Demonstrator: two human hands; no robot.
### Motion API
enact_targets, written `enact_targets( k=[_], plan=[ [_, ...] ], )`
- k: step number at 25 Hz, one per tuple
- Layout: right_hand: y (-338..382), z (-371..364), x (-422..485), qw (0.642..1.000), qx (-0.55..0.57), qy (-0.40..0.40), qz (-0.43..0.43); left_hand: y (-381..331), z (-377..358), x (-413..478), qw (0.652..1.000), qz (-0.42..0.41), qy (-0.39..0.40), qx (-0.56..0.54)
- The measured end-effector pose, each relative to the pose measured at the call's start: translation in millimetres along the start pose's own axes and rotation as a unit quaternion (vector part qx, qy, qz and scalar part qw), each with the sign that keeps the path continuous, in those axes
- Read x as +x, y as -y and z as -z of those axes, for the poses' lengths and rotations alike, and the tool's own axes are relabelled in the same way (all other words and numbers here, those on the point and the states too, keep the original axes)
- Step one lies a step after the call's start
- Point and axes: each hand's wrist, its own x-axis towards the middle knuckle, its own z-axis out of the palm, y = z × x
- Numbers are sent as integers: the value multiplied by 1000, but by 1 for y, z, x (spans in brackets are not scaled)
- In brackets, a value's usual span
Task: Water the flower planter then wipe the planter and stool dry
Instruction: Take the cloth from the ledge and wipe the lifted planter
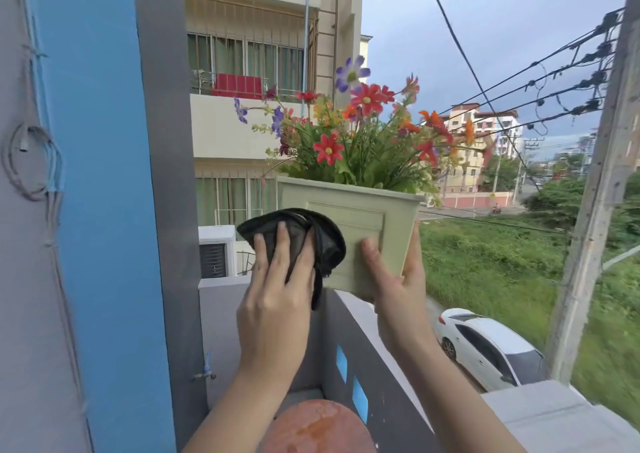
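The step in hand is judged to be the wiping of the planter (360, 217), which is held in the air at the centre of the frame, above the balcony wall (346, 335) and well clear of the stool (318, 428) at the bottom centre.

**State of the hands**
- Left hand (277, 300): the fingers are laid nearly straight over a dark cloth (322, 238), which is pressed flat against the left part of the panelled face. The thumb is not seen.
- Right hand (398, 290): the lower right corner of the planter is gripped, with the thumb on the front face and the fingers wrapped round the right side.

**Procedure**
1. The grip at the lower right corner should be kept firm, since the full weight is carried there over a drop to the street.
2. The cloth should be drawn across the face in overlapping strokes, and the recessed panel edges should be followed, as water is likely to be retained there.
3. The base and far sides should be wiped before the planter is set down.

**Orientation**
The opening is pointed upward, with the flowers (363, 134) rising toward the top of the frame. The long axis is taken along the rim, from left to right, dipping slightly at the right. The panelled face is turned toward the camera
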Motion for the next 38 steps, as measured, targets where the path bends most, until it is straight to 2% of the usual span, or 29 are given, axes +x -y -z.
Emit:
enact_targets(
  k=[1, 4, 6, 8, 10, 12, 15, 16, 19, 21, 23, 25, 27, 28, 30, 32, 33, 36, 38],
  plan=[
    [0, -1, 1, 1000, -2, 0, 5, -8, 1, 3, 1000, -6, -9, 4],
    [7, 0, 6, 1000, -1, -8, 19, -21, -3, -20, 992, -122, -11, -13],
    [10, 7, 9, 1000, 6, -2, 16, -7, -6, -26, 986, -163, -9, -19],
    [13, 13, 11, 1000, 9, 4, 8, 5, -4, -15, 989, -123, -19, -83],
    [14, 16, 11, 1000, 18, 11, 1, 6, 2, 5, 971, -34, 3, -237],
    [10, 18, 8, 999, 20, 23, -10, 2, 9, 24, 927, 28, 44, -372],
    [7, 23, 4, 999, 1, 42, -19, -3, 8, 36, 881, 74, 69, -461],
    [8, 25, 3, 998, 8, 49, -26, -3, 7, 36, 853, 113, 96, -501],
    [12, 36, 5, 996, 48, 54, -58, -10, 13, 32, 718, 255, 146, -630],
    [11, 45, 4, 993, 56, 59, -80, -12, 12, 29, 685, 317, 139, -641],
    [7, 49, -1, 991, 61, 59, -104, -6, 4, 27, 673, 332, 149, -644],
    [2, 52, -4, 988, 76, 55, -119, 0, 0, 26, 677, 306, 191, -641],
    [-1, 53, -5, 989, 90, 45, -112, -2, 3, 20, 701, 240, 238, -628],
    [-1, 53, -4, 990, 86, 40, -105, -5, 6, 16, 729, 218, 232, -606],
    [-2, 55, 0, 992, 74, 36, -100, -9, 12, 11, 800, 174, 167, -550],
    [-2, 55, 0, 992, 63, 36, -101, -8, 14, 10, 836, 142, 142, -510],
    [-2, 55, 0, 992, 59, 40, -102, -6, 12, 13, 837, 154, 135, -508],
    [-7, 56, -3, 990, 60, 55, -113, 0, -1, 31, 809, 280, 107, -505],
    [-9, 56, -4, 989, 63, 60, -123, -3, -4, 29, 791, 315, 102, -515]
  ],
)
